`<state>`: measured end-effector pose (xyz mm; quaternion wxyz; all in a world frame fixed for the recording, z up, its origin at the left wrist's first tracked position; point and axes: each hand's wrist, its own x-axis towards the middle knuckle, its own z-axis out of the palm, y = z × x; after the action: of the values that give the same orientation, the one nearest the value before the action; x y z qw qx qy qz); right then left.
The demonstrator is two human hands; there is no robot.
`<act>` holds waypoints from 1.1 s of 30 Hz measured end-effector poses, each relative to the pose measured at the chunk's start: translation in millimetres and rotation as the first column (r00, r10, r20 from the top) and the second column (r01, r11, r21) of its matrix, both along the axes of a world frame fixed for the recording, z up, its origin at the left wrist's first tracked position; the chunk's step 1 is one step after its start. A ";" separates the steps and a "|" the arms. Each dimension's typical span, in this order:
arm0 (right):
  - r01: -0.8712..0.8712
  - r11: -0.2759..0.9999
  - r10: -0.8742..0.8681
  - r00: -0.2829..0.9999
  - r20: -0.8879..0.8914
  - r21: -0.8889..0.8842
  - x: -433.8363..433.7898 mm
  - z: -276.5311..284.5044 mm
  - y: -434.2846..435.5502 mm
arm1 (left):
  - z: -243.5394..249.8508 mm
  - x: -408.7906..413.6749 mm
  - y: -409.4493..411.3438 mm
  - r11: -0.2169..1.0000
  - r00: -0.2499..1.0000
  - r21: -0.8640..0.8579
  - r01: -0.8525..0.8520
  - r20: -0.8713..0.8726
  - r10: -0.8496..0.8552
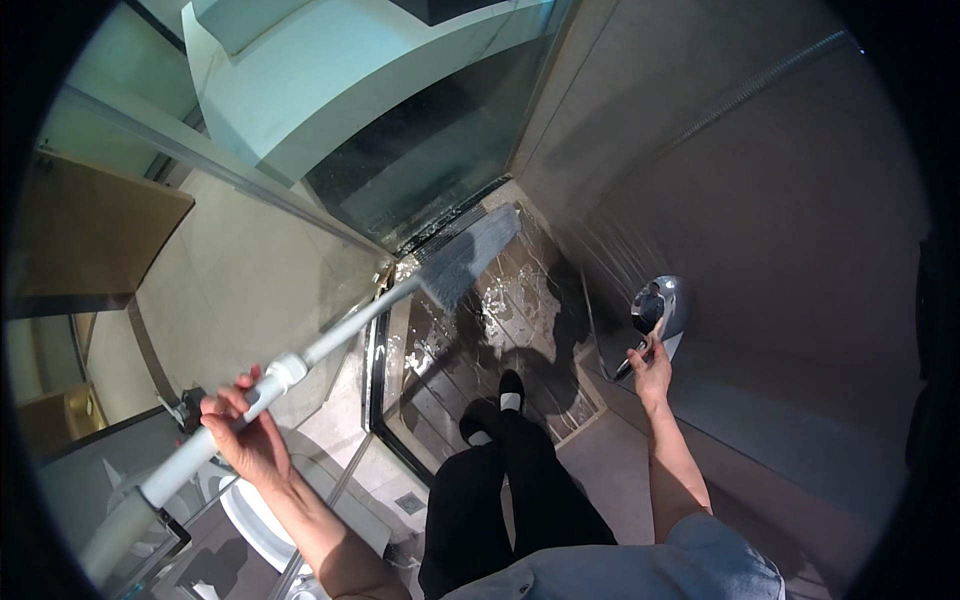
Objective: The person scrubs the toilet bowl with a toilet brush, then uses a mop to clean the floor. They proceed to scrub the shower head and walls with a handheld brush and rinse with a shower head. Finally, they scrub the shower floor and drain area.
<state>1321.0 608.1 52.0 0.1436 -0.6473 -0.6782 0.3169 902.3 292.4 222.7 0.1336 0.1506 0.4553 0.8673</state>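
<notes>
My left hand [251,442] is closed around the white telescopic pole [281,379] of a mop. At its far end the grey fluffy mop head [469,255] rests against the lower part of the glass panel, by the wet shower floor [510,307]. My right hand [652,367] grips the handle of a chrome hand shower [660,300], with fingers just under its round head. Water jets spray from the shower head towards the wall and floor up and left. The lower end of the handle shows between my fingers and the wall.
Glass panels [427,150] with a black bottom track [379,375] edge the shower. A metal hose [757,82] hangs along the grey wall [787,262]. Beyond the glass are a white curved counter [300,82] and a white toilet [255,517]. My feet in black shoes [511,386] stand on the wet slats.
</notes>
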 end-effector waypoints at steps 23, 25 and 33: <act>0.016 0.990 -0.048 0.972 -0.229 -0.142 8.7 13.6 24.7 | 98.1 92.4 -71.2 0.689 0.680 -0.324 -0.649 0.158 0.716; -0.013 0.996 -0.012 0.962 -0.273 -0.089 -0.5 27.7 15.8 | 111.6 120.8 -111.2 0.683 0.662 -0.315 -0.659 0.189 0.725; -0.044 0.992 -0.025 0.859 -0.512 -0.122 -29.3 113.0 -14.9 | 136.1 231.5 -231.4 0.570 0.502 -0.368 -0.735 0.269 0.822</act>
<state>1291.7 593.3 165.0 0.2748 -0.5445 -0.5968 0.5214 1133.7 61.0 358.7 -0.1660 -0.2726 0.5211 0.7916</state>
